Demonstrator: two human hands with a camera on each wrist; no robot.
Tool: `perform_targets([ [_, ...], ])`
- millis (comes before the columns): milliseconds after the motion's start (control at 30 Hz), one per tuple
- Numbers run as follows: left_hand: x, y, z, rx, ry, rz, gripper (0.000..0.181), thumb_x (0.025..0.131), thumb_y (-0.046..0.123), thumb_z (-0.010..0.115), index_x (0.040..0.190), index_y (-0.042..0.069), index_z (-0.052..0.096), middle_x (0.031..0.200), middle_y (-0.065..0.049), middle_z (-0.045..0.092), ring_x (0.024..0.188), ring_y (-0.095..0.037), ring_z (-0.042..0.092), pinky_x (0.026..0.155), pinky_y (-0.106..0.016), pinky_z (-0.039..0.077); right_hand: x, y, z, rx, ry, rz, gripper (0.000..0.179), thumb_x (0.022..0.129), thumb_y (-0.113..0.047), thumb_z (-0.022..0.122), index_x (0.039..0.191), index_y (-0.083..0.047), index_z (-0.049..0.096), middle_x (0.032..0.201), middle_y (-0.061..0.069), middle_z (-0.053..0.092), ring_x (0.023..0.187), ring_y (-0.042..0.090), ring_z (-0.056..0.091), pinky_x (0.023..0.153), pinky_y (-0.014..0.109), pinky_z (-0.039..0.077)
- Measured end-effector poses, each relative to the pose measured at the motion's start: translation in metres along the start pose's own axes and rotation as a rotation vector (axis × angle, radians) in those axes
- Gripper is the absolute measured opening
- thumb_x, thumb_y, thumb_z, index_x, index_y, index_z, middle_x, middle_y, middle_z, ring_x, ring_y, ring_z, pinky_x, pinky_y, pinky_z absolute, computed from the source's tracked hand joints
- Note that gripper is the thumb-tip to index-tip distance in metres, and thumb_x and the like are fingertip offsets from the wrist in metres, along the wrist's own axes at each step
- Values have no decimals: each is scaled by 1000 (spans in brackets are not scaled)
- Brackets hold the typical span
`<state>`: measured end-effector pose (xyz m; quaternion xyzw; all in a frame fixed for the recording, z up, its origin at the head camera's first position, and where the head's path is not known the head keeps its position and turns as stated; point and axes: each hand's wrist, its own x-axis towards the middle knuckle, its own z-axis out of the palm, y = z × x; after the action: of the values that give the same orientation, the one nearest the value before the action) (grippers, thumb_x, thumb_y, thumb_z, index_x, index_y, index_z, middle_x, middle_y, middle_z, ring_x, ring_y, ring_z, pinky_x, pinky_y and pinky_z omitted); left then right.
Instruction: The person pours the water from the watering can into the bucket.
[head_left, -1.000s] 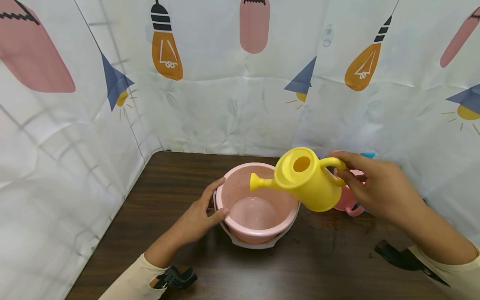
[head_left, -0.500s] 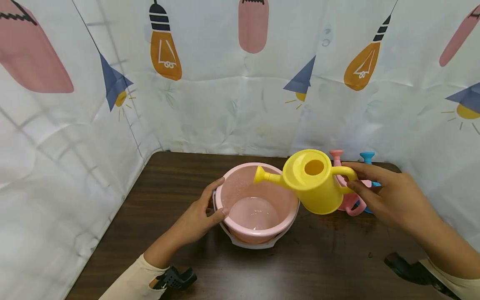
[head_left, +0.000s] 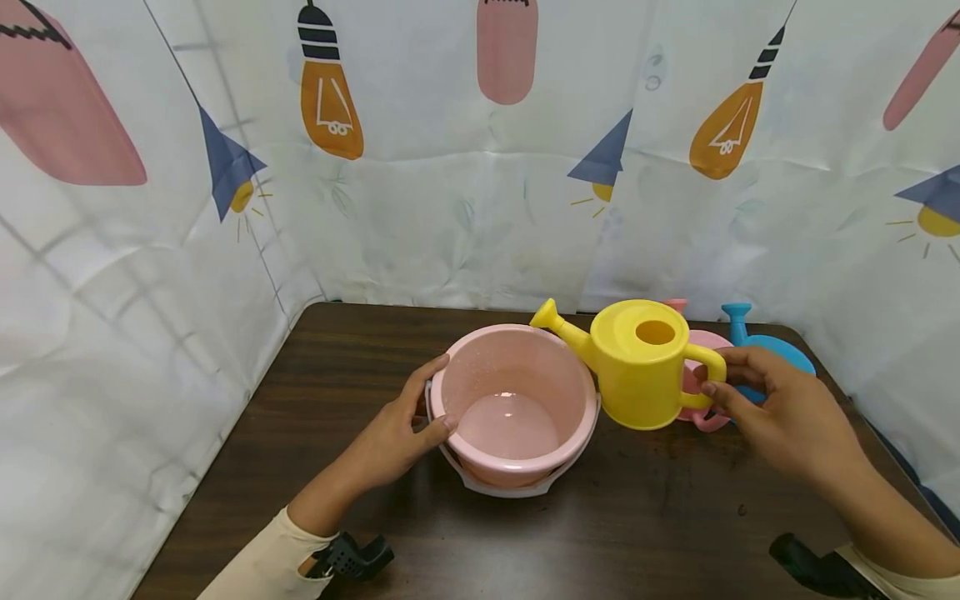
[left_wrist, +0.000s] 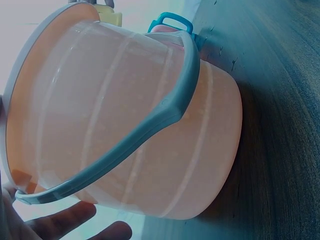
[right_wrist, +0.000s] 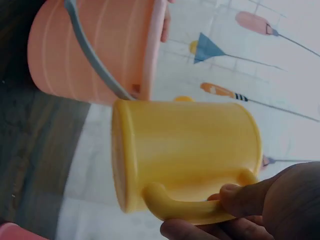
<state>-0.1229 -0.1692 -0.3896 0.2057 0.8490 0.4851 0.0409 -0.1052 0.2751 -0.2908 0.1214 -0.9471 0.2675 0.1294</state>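
A pink bucket (head_left: 517, 467) with a grey handle (left_wrist: 145, 132) stands on the table, a little shallow water at its bottom. My left hand (head_left: 401, 425) holds its rim at the left, thumb over the near edge; in the left wrist view two fingers stretch out beside the wall. My right hand (head_left: 780, 408) grips the handle of a yellow watering can (head_left: 641, 375), thumb on top and fingers wrapped beneath. The can is nearly upright, raised at the bucket's right, its spout (head_left: 566, 325) pointing up and left near the far rim.
Behind the yellow can, a pink watering can (head_left: 705, 340) and a blue watering can (head_left: 783, 348) stand at the table's back right, partly covered by the can and my right hand. Wet marks show on the dark wooden table (head_left: 637, 517). A printed white curtain (head_left: 450, 225) hangs behind.
My right hand has drawn the yellow watering can to the right, away from over the bucket, and tipped it back upright, spout raised. My left hand and the bucket have stayed put.
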Motion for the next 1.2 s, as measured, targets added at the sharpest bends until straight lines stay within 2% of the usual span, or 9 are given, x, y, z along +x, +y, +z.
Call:
perform_targets([
  [133,0,0,0,-2,2,-3,77,100,41,61,162,35,16,134,-16,60,121,-26,61,103,-55,45,-4,9,10,36,10,32,35,98,-19,71,130,-5,61,113,15,73,106,39,68,63,25,49],
  [233,0,0,1,1,5,-7,77,100,41,61,162,36,16,135,-16,60,121,-27,61,103,-55,45,-7,13,19,53,28,62,36,99,-18,70,131,-4,60,113,17,73,107,42,67,71,35,53],
  [333,0,0,0,4,6,-8,77,100,41,61,162,36,16,135,-16,60,121,-26,61,103,-55,45,-8,15,29,94,39,93,35,100,-19,69,130,-3,60,112,18,73,97,33,72,71,36,56],
  [467,0,-1,0,11,8,-5,77,100,41,61,162,36,16,135,-16,59,120,-25,61,103,-55,45,-8,20,42,172,56,125,37,100,-19,68,129,1,57,113,23,71,80,16,73,63,22,55],
  [600,1,-1,0,13,9,-4,76,100,42,61,162,36,17,134,-15,60,119,-25,62,103,-55,45,-8,25,54,172,81,171,40,101,-21,68,131,3,56,115,27,70,93,32,72,64,15,52],
  [700,1,-1,1,12,9,-8,76,100,41,61,162,36,17,134,-14,61,119,-25,62,103,-55,45,-9,28,62,163,79,212,42,102,-24,66,132,4,55,117,28,69,98,40,71,68,21,56],
  [867,1,-1,1,9,7,-12,77,100,41,62,162,36,17,133,-14,61,119,-24,62,103,-55,45,-9,34,75,166,67,255,45,103,-27,64,133,5,54,117,28,68,89,33,74,77,41,59],
  [1033,1,-1,1,9,3,-12,77,100,41,61,162,36,16,130,-14,63,118,-24,62,103,-56,44,-9,39,85,203,81,260,44,102,-24,66,132,6,54,114,28,69,86,31,73,64,20,54],
  [1200,1,-1,0,16,0,-14,77,101,41,61,162,36,16,131,-13,62,120,-24,61,104,-55,44,-7,42,94,240,81,297,39,100,-20,68,128,5,56,114,28,68,87,32,73,64,19,54],
])
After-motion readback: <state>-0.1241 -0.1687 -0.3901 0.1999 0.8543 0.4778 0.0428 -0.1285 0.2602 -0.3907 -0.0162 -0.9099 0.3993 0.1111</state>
